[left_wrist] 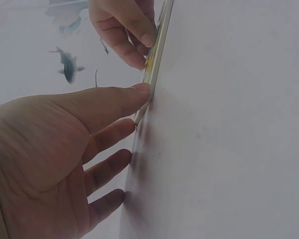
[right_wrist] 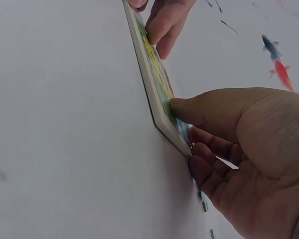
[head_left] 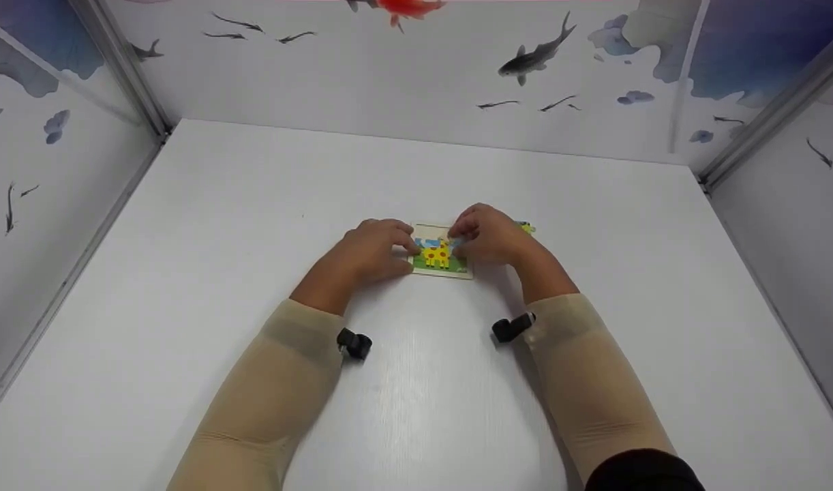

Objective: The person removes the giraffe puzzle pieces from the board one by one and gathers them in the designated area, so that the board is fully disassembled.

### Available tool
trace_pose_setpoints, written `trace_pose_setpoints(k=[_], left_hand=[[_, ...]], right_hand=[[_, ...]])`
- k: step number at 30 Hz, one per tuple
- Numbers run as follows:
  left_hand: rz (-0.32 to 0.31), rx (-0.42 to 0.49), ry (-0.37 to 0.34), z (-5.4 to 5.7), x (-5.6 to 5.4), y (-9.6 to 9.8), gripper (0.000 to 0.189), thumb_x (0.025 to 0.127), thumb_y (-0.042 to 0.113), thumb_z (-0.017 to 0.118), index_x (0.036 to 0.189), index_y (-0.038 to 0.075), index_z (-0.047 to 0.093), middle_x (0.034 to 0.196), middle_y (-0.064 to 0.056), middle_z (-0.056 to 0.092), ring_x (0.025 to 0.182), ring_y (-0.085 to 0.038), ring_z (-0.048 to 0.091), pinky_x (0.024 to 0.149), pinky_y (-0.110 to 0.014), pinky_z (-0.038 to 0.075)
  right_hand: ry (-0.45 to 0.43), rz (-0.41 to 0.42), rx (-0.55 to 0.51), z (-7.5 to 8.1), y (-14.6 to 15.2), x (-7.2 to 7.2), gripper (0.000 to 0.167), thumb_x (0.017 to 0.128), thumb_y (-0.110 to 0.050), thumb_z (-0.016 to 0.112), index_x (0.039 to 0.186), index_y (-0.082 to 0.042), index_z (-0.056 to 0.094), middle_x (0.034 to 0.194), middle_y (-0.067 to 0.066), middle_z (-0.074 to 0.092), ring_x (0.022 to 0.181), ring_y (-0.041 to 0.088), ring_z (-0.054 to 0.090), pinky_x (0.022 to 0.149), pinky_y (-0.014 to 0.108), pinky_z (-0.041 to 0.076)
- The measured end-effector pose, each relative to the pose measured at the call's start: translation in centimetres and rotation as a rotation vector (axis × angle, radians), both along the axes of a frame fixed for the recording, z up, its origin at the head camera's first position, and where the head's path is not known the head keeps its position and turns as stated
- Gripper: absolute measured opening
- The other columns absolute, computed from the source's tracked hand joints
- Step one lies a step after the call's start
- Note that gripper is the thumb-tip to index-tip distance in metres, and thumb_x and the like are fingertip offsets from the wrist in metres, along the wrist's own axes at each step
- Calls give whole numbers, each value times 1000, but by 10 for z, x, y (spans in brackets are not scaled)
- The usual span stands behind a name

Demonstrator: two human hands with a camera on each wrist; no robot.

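A small wooden jigsaw puzzle with a yellow giraffe on green and blue lies in a pale tray. The left hand touches the tray's left side, its fingers spread; in the left wrist view its thumb lies on the tray's edge. Over the upper right part is the right hand, fingers bent. In the right wrist view its thumb presses on the picture and its other fingertips are by the tray's edge. Whether a piece is pinched there is hidden.
Beyond the right hand, a yellow and green puzzle piece lies partly covered. The white table is bounded by walls printed with fish. A small black camera sticks out from the left sleeve, another camera from the right.
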State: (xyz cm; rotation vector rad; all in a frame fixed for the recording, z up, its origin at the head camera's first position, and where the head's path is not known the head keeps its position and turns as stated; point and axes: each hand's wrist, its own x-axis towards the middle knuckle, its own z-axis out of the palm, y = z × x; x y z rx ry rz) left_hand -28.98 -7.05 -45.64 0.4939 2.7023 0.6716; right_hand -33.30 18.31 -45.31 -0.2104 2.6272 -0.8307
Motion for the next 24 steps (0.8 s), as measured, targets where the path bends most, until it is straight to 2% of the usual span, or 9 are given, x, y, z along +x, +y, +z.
trace_pose_setpoints(k=[3, 9, 11, 14, 18, 24], left_hand=[[6, 4, -5, 0, -1, 1, 33, 99, 31, 71, 131, 35, 77, 164, 10, 52, 160, -29, 36, 131, -58, 29], [4, -2, 1, -1, -1, 1, 33, 99, 30, 71, 131, 35, 78, 163, 10, 53, 160, -29, 37, 131, -58, 30], [5, -6, 0, 0, -1, 1, 33, 99, 31, 71, 131, 35, 77, 163, 10, 52, 160, -29, 37, 131, -58, 30], [12, -8, -6, 1, 0, 2, 34, 99, 31, 71, 132, 35, 77, 164, 10, 51, 161, -29, 35, 132, -57, 29], [6, -8, -7, 3, 0, 2, 34, 99, 31, 72, 133, 34, 77, 164, 9, 51, 161, -30, 35, 131, -59, 28], [3, -10, -10, 4, 0, 2, 35, 100, 31, 72, 134, 32, 76, 165, 9, 51, 161, -31, 35, 132, -59, 27]], right_hand=[[-8, -14, -13, 0, 0, 0, 24, 94, -17, 82, 117, -21, 77, 130, -1, 61, 120, 24, 61, 113, 44, 53], [-9, -60, -50, 2, 2, 1, 46, 94, -16, 80, 137, -24, 67, 130, 0, 65, 123, 24, 60, 115, 44, 51], [-2, -73, -55, 3, 4, 1, 47, 96, -15, 77, 140, -24, 66, 130, 1, 66, 123, 24, 60, 113, 44, 53], [3, -107, -64, 4, 7, 2, 40, 99, -14, 74, 137, -25, 70, 128, 2, 68, 120, 25, 60, 107, 42, 55], [-3, -148, -81, 6, 10, 2, 27, 100, -16, 73, 125, -25, 76, 123, 2, 70, 116, 25, 60, 101, 38, 57], [1, -150, -101, 6, 11, 1, 21, 102, -18, 71, 120, -26, 78, 124, 2, 69, 116, 25, 61, 99, 37, 59]])
